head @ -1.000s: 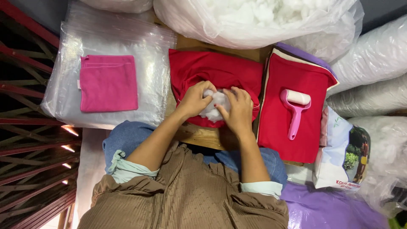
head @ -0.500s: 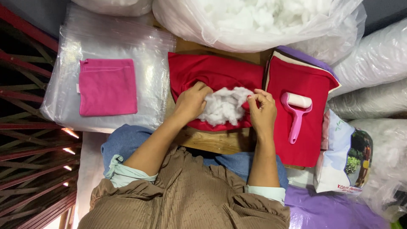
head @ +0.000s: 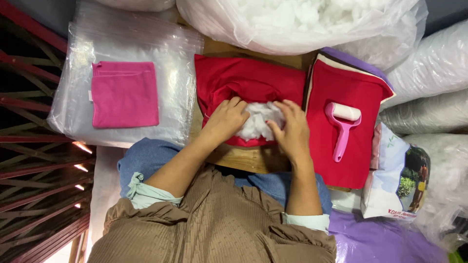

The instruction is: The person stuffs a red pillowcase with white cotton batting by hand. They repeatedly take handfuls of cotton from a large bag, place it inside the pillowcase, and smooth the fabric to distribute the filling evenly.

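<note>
Between the fingertips, white stuffing [head: 257, 122], a soft clump bulging from the opening of the red fabric cover [head: 246, 83]. Left hand [head: 225, 120] curled over the clump's left edge, fingers bent and pressing into the fluff, knuckles up. Right hand [head: 291, 130] cupped against the clump's right side, fingers spread and half-closed on the fibre, thumb tucked toward the middle. Both hands gripping stuffing, neither clenched into a full fist. Clump sitting at the cover's lower edge, part inside the red cloth, part spilling out onto it. Cover lying flat on a wooden board [head: 243, 158], straight ahead of the lap.

Just to the right, touching the cover's side: a stack of fabric pieces [head: 348, 160], red on top, cream and purple edges peeking out behind. Resting on that stack, a pink lint roller [head: 342, 126], white roll end up, handle pointing down toward the lap.

Off to the left, well apart from the hands: a pink fabric square [head: 125, 94] lying on a pile of clear plastic bags [head: 175, 53]. Up top, beyond the cover, a big clear bag of white stuffing [head: 302, 22], mouth gaping. Far right, more plump plastic sacks [head: 429, 114] and a printed packet [head: 395, 175] leaning beside the stack.
</note>
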